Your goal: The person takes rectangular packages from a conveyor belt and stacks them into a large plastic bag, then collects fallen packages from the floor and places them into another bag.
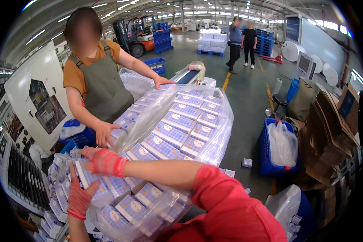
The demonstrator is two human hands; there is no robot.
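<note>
My left hand (78, 197), in a red glove, presses against the near side of a plastic-wrapped pack of small blue-and-white boxes (99, 189). My right hand (103, 161), also gloved in red, reaches across from the right and grips the top of the same pack. The pack lies at the near end of a large clear plastic bag (213, 133) filled with rows of the same boxes (177, 125). Across from me a co-worker in an orange shirt and green apron (103, 86) has one hand (105, 133) and the other hand (163, 82) on the boxes.
A blue crate lined with a plastic bag (266, 159) stands on the floor at right, beside stacked flat cardboard (330, 133). Loose small boxes (247, 162) lie on the floor. A white machine (40, 92) is at left. A forklift (139, 36) and two people (242, 40) are far back.
</note>
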